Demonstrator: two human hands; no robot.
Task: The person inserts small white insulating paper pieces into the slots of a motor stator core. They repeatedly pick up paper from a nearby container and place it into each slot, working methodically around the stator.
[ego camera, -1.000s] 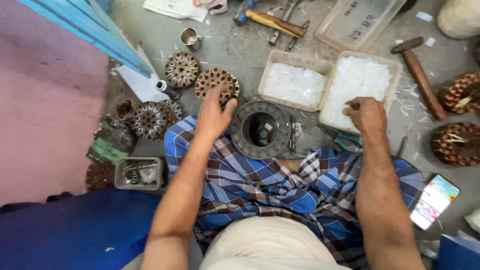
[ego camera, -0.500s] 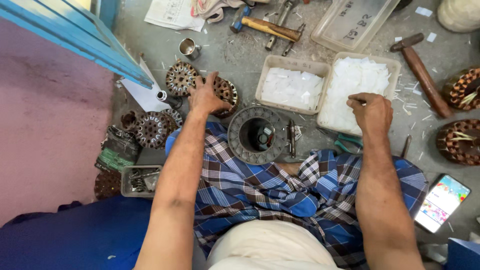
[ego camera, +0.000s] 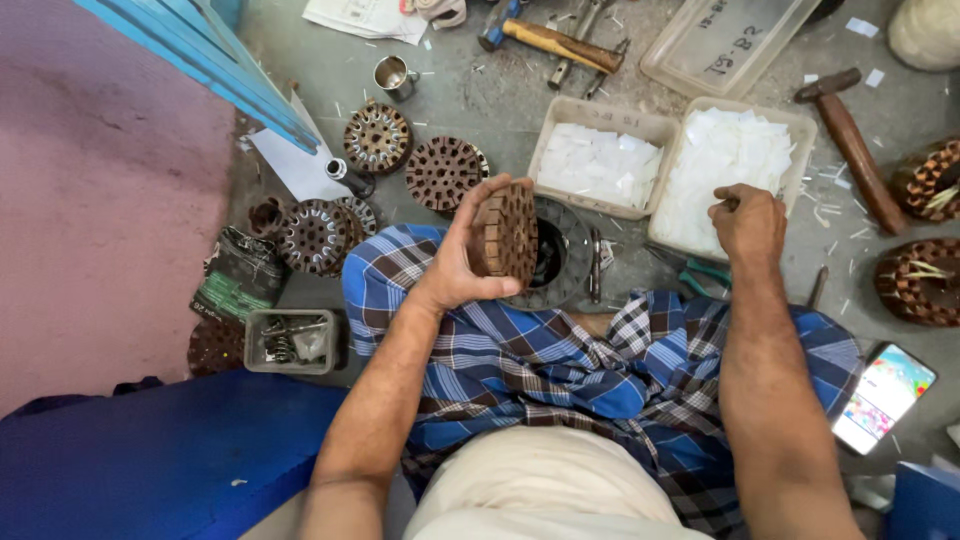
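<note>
- Two hands are at work over the grey concrete floor (ego camera: 480, 80), where the person sits cross-legged in a blue checked cloth wrap (ego camera: 590, 370)
- A moment ago the left hand (ego camera: 462, 262) was stretched out flat onto the brown slotted discs lying on the floor; now it is drawn back over the knee and clasps one round brown slotted metal core (ego camera: 508, 236), held up on edge, thumb on top and fingers beneath
- So that core is off the floor and in the grip, just above the dark round ring-shaped housing (ego camera: 560, 255) lying by the knee
- The right hand (ego camera: 748, 222) has barely shifted: it rests at the near edge of the larger pale plastic tray (ego camera: 796, 120), fingers curled in among its white paper slips; whether it pinches one, I cannot tell
- The smaller pale tray (ego camera: 560, 108) touching it on the left holds a like heap of white slips
- A small clear box (ego camera: 258, 325) by the left knee holds metal bits
- A similar brown slotted disc (ego camera: 442, 172) lies on the floor beyond the held core
</note>
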